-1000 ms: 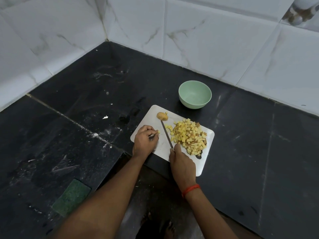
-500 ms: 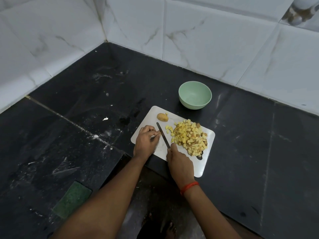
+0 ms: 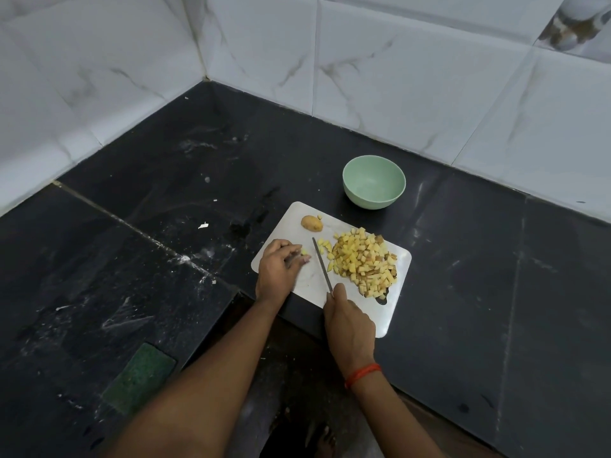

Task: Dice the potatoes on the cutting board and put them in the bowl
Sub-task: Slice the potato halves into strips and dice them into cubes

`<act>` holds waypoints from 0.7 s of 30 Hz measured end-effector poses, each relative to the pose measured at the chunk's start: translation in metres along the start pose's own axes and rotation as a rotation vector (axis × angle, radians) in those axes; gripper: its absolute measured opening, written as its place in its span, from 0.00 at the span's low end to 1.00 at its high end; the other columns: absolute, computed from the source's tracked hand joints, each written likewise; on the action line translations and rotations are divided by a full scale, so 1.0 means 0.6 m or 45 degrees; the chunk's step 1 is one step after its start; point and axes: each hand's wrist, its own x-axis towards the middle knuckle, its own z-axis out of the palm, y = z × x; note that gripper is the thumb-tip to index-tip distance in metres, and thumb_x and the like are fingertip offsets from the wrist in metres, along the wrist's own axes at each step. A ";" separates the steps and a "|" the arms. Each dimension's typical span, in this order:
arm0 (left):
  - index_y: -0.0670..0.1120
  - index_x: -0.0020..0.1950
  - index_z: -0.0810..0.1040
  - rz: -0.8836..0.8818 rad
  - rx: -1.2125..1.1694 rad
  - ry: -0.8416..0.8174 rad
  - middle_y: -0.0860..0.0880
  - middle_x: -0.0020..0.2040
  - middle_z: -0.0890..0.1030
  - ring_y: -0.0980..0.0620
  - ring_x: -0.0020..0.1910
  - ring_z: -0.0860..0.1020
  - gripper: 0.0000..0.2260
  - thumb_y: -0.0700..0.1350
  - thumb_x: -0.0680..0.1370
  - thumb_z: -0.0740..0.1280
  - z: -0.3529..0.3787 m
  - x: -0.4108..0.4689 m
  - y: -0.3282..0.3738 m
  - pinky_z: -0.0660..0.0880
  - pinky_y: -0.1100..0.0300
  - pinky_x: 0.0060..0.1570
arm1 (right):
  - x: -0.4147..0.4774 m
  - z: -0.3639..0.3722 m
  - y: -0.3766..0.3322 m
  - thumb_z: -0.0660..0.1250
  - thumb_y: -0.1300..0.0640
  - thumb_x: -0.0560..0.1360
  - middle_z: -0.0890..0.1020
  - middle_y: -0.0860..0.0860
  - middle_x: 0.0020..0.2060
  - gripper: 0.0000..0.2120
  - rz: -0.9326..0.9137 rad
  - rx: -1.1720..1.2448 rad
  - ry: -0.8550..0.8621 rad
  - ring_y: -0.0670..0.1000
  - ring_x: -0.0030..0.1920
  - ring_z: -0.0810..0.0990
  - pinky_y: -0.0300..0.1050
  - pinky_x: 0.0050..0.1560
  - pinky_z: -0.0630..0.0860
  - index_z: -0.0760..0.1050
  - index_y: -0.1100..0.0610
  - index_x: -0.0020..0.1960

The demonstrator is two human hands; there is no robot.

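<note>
A white cutting board [image 3: 390, 312] lies on the black counter. A heap of diced potato [image 3: 363, 261] covers its right half. An uncut potato end [image 3: 311, 223] sits at the board's far left corner. My left hand [image 3: 279, 269] rests on the board's left side, fingers curled over a small potato piece [image 3: 303, 252]. My right hand [image 3: 350, 328] grips a knife [image 3: 322, 264], its blade pointing away, just left of the heap. The pale green bowl [image 3: 374, 181] stands empty beyond the board.
White marble-look tiled walls [image 3: 363, 61] meet in a corner behind the black counter [image 3: 165, 226]. A green scrub pad [image 3: 139, 378] lies near the counter's front left. The counter edge steps inward below my arms, and my foot shows on the floor.
The knife blade has shifted right, toward the diced heap, away from my left hand. My left hand's fingers have spread slightly over the small piece.
</note>
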 end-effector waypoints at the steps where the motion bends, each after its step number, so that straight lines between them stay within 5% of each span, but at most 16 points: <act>1: 0.43 0.57 0.85 -0.008 -0.021 0.026 0.53 0.51 0.77 0.55 0.50 0.79 0.13 0.46 0.75 0.77 0.000 -0.002 0.000 0.80 0.59 0.53 | 0.003 0.001 0.000 0.61 0.51 0.81 0.74 0.49 0.25 0.08 -0.011 0.041 0.039 0.54 0.21 0.73 0.43 0.21 0.65 0.62 0.52 0.49; 15: 0.42 0.47 0.87 0.141 0.148 0.043 0.52 0.44 0.78 0.52 0.47 0.77 0.05 0.43 0.77 0.74 -0.001 0.002 -0.003 0.78 0.53 0.46 | 0.039 0.002 0.002 0.51 0.51 0.84 0.81 0.52 0.39 0.13 -0.179 -0.002 -0.188 0.58 0.37 0.81 0.50 0.35 0.76 0.64 0.53 0.66; 21: 0.42 0.45 0.85 0.143 0.176 0.051 0.53 0.44 0.77 0.52 0.46 0.76 0.06 0.44 0.78 0.73 0.002 0.003 -0.002 0.78 0.53 0.45 | -0.003 -0.001 0.012 0.71 0.56 0.74 0.73 0.48 0.25 0.15 -0.179 -0.133 -0.166 0.53 0.20 0.72 0.41 0.20 0.58 0.67 0.53 0.54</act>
